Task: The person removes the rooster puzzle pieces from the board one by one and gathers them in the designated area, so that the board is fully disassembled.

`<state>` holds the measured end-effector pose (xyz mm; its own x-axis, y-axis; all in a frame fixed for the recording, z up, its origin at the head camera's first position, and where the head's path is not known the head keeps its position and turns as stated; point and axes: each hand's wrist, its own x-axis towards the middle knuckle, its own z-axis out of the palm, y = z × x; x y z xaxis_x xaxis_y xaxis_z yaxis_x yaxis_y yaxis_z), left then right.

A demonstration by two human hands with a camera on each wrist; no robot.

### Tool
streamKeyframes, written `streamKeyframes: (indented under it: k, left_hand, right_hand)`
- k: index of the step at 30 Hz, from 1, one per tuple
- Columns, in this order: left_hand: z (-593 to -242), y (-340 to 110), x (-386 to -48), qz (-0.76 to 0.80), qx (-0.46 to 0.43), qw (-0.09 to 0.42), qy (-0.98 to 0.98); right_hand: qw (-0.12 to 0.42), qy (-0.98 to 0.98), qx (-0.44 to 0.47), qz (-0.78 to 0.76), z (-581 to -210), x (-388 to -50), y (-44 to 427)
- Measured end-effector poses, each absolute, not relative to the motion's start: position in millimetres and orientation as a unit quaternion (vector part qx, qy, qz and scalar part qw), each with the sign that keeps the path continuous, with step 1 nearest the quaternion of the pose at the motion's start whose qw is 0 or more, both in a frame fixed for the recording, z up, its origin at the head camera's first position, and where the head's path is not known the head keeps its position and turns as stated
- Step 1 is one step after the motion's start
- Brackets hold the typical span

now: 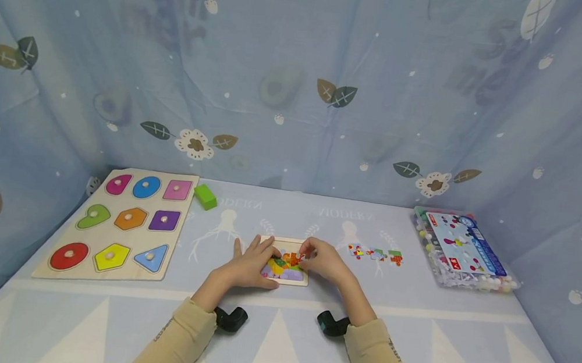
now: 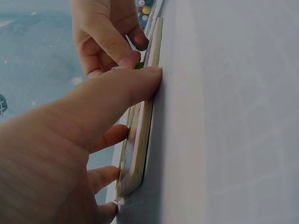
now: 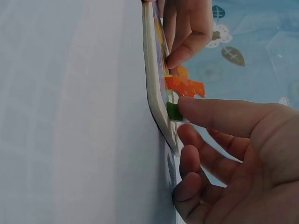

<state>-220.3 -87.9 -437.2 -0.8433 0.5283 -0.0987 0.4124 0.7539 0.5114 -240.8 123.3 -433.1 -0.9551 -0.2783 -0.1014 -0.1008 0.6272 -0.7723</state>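
The right hand pinches a small puzzle piece, printed in orange and green, between thumb and fingers. The piece is at the right part of a wooden puzzle tray, tilted; whether it touches the tray's floor cannot be told. The left hand rests on the tray's left side, its fingers straight and apart, the thumb along the near edge. Between the hands, the picture in the tray shows orange, yellow, green and purple.

Right of the right hand, three loose pieces lie in a row on the pale patterned tablecloth. Farther right is a clear box of beads with a printed label. Well to the left lies a wooden shape board with nine knobbed, coloured shapes; a green block sits beside its far right corner. A blue leaf-and-flower curtain hangs at the far side.
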Motion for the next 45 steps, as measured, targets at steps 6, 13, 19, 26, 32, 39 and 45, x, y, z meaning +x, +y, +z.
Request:
streamKeyframes:
  k: [6, 13, 19, 26, 32, 39, 45]
  left_hand:
    - [-436.8, -88.9, -219.4, 0.242, 0.254, 0.12, 0.929]
    - [-438.8, -88.5, -220.0, 0.246, 0.255, 0.116, 0.928]
    - [-439.1, -88.3, -220.6, 0.244, 0.253, 0.112, 0.929]
    - [-438.3, -88.8, -219.4, 0.243, 0.255, 0.111, 0.929]
    - [-438.2, -88.6, -218.7, 0.245, 0.256, 0.112, 0.928]
    - [-438.5, -87.8, -218.2, 0.242, 0.259, 0.109, 0.929]
    - [-438.3, -88.5, -217.9, 0.245, 0.262, 0.11, 0.927]
  right_hand:
    - [0.114, 0.887, -0.094, -0.438, -431.6, -240.5, 122.4]
    - [0.102, 0.888, -0.06, -0.444, -426.1, -239.5, 125.5]
    - [0.095, 0.881, -0.047, -0.46, -421.6, -239.5, 141.6]
    - [0.088, 0.881, -0.022, -0.464, -419.0, -238.7, 168.9]
    - [0.087, 0.872, -0.024, -0.481, -416.7, -233.2, 191.1]
    - [0.075, 0.863, -0.023, -0.499, -417.1, -228.9, 219.1]
    - [0.058, 0.859, -0.005, -0.509, -417.1, -225.3, 238.5]
